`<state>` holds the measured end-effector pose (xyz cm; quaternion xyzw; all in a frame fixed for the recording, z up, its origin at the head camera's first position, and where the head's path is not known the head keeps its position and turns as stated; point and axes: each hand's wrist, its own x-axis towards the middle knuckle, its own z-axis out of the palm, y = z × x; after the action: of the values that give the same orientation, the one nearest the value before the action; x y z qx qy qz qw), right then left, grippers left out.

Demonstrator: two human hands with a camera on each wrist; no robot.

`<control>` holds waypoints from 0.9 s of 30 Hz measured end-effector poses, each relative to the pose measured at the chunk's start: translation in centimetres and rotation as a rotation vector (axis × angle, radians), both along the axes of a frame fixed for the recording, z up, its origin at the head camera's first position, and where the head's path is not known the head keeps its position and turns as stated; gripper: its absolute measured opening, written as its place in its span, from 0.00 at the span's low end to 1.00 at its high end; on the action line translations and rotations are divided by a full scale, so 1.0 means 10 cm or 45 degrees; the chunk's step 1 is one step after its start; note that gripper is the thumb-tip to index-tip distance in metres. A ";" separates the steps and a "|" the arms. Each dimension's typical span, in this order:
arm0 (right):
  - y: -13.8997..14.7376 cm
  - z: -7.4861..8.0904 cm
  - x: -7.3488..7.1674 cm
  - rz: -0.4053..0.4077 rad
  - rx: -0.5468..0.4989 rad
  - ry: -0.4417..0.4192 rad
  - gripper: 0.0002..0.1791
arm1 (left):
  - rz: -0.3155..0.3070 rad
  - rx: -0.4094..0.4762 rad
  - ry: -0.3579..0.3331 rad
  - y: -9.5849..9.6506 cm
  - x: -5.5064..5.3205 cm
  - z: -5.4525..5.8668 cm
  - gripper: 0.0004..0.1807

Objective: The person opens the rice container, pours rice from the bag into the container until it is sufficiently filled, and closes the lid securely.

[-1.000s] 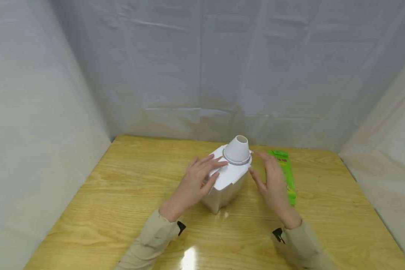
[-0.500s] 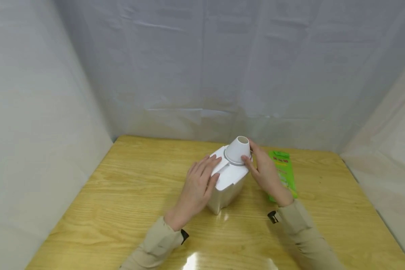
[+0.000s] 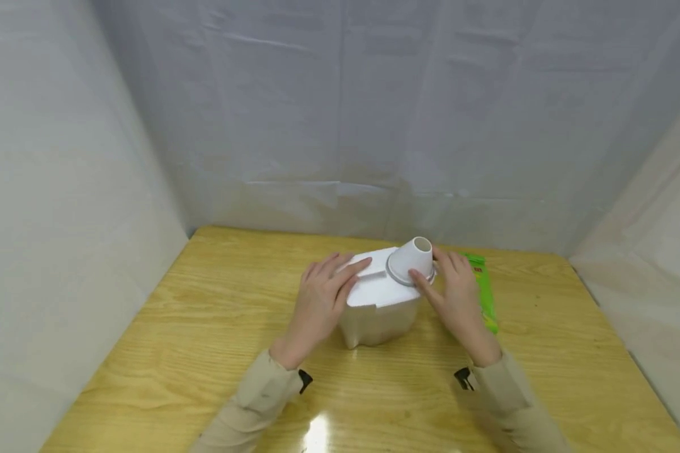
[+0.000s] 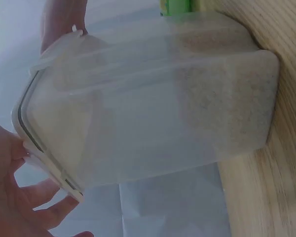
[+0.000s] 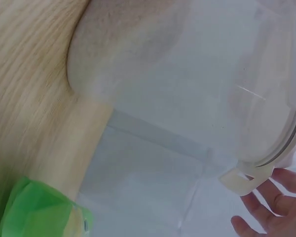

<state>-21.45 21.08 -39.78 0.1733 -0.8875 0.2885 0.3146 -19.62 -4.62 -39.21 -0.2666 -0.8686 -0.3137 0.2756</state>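
Observation:
A tall translucent storage container stands on the table, its lower part filled with pale grains. On its white lid sits a cone-shaped white cup, narrow end up. My left hand grips the lid's left end, the index finger lying over the top; in the left wrist view its fingertips bend at the lid's edge. With thumb on the cup's near side and fingers behind, my right hand holds the lid's right end. The right wrist view has those fingers at a pale tab on the rim.
A green packet with printing lies right of the container, partly hidden by my right hand. The wooden table reaches back to a hanging grey-white sheet; more sheets hang at both sides.
My right hand has come in from beside the container onto the cup and lid. The container has turned, its lid now lying more sideways, and the cup has shifted right.

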 end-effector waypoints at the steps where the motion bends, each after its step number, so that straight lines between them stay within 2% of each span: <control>1: 0.00 0.00 0.02 -0.006 0.005 0.027 0.37 | 0.002 0.000 -0.010 -0.01 -0.01 0.01 0.18; 6: -0.01 -0.01 0.10 -0.026 0.057 0.164 0.45 | 0.016 0.003 -0.075 -0.01 -0.06 0.04 0.18; 10: -0.01 -0.03 0.15 -0.053 0.099 0.244 0.46 | 0.027 0.014 -0.119 0.00 -0.09 0.05 0.18; 18: -0.02 -0.06 0.21 -0.097 0.221 0.370 0.44 | 0.050 0.041 -0.096 -0.01 -0.15 0.03 0.17; 23: -0.02 -0.08 0.22 -0.128 0.307 0.437 0.42 | 0.030 0.003 -0.084 -0.01 -0.12 0.02 0.19; 27: -0.01 -0.11 0.24 -0.118 0.339 0.422 0.43 | 0.024 -0.026 -0.101 -0.01 -0.05 0.01 0.25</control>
<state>-19.03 20.97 -40.85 0.2175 -0.8610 0.1214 0.4435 -20.13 -4.77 -39.13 -0.2484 -0.8846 -0.3125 0.2413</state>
